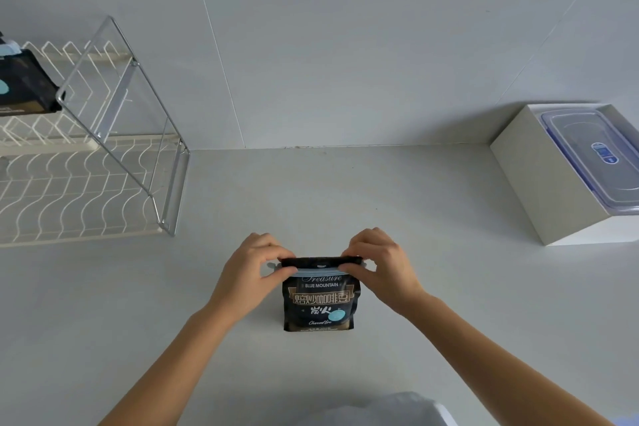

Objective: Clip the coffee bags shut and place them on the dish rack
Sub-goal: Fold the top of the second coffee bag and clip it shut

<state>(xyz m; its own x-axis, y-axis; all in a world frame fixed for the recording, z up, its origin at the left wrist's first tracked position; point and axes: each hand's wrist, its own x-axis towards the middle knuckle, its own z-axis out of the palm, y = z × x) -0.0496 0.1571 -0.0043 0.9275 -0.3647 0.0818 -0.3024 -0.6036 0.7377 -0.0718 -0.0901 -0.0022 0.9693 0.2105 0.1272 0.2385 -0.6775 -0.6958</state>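
Observation:
A black coffee bag (321, 304) labelled "Blue Mountain" stands upright on the counter in front of me. A light blue clip (320, 270) runs across its folded top. My left hand (249, 270) pinches the left end of the clip and bag top. At the right end, my right hand (382, 266) pinches the same way. A second black coffee bag (26, 86), with a blue clip at its top, lies on the upper tier of the white wire dish rack (79, 183) at the far left.
The pale counter (432, 287) meets a white wall behind. A white box (539, 176) holding a clear lidded plastic container (594, 156) sits at the right. A pale rounded object (390, 408) shows at the bottom edge.

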